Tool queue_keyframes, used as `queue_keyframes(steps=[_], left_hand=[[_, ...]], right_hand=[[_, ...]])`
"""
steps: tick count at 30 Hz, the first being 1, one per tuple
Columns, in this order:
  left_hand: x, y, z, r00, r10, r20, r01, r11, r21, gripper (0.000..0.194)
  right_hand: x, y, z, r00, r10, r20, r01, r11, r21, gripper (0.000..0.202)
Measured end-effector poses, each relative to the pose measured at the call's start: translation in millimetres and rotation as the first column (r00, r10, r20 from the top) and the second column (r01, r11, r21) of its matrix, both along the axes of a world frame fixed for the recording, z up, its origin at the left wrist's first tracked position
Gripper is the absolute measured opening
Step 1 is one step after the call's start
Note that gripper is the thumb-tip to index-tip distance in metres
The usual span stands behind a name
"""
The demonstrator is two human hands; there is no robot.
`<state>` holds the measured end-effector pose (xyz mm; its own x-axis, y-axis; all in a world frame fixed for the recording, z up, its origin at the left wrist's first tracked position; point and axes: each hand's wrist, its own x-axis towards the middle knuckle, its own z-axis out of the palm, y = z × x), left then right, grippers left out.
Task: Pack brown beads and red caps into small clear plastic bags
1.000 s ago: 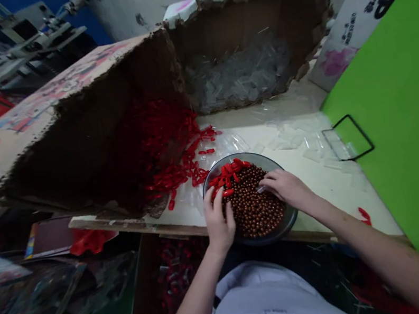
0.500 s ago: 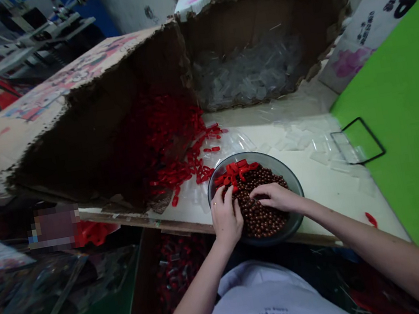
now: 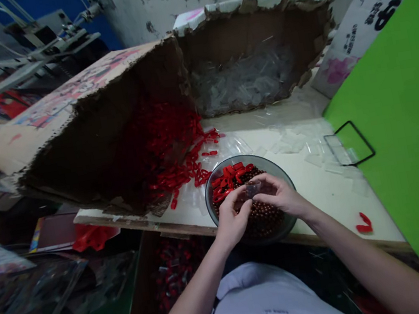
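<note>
My left hand point(image 3: 235, 213) and my right hand point(image 3: 282, 196) meet over a grey bowl point(image 3: 287, 176). Pinched between their fingertips is a small clear plastic piece point(image 3: 254, 188), its exact shape hard to make out. Under the hands, the bowl holds many round brown beads point(image 3: 265, 218). A heap of red plastic pieces point(image 3: 232, 173) lies on the beads at the bowl's far left side.
A torn cardboard box point(image 3: 79, 125) spills red pieces point(image 3: 173, 131) onto the white table point(image 3: 321, 202). Behind, another cut box point(image 3: 252, 26) holds clear plastic pieces point(image 3: 245, 81). A green panel point(image 3: 408, 118) with a black wire handle point(image 3: 367, 152) borders the right side.
Both hands have risen from the bowl's contents and come together, with the clear plastic piece now between them. More red shows at the table's right, and the view has shifted slightly.
</note>
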<state>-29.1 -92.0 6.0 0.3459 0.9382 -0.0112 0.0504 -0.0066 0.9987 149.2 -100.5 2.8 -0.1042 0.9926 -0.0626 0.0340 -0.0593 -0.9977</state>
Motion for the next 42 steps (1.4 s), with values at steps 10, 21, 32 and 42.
queue_keyframes(steps=[10, 21, 32, 42], left_hand=[[-3, 14, 15.8, 0.961, -0.016, 0.277, 0.116, 0.93, -0.35, 0.032], [-4, 13, 26.9, 0.897, -0.003, 0.442, 0.215, 0.876, -0.432, 0.035], [-19, 16, 15.6, 0.938, -0.027, 0.345, 0.169, 0.906, -0.388, 0.036], [-30, 17, 24.5, 0.88, 0.105, 0.463, 0.11, 0.903, -0.415, 0.036]], right_hand=[[8, -1, 28.2, 0.977, 0.078, 0.197, -0.101, 0.989, 0.11, 0.034], [12, 4, 43.9, 0.98, 0.097, 0.173, -0.114, 0.99, 0.088, 0.035], [21, 13, 43.1, 0.926, 0.12, 0.358, -0.144, 0.989, 0.042, 0.024], [26, 38, -6.7, 0.697, 0.093, 0.711, -0.194, 0.979, 0.062, 0.02]])
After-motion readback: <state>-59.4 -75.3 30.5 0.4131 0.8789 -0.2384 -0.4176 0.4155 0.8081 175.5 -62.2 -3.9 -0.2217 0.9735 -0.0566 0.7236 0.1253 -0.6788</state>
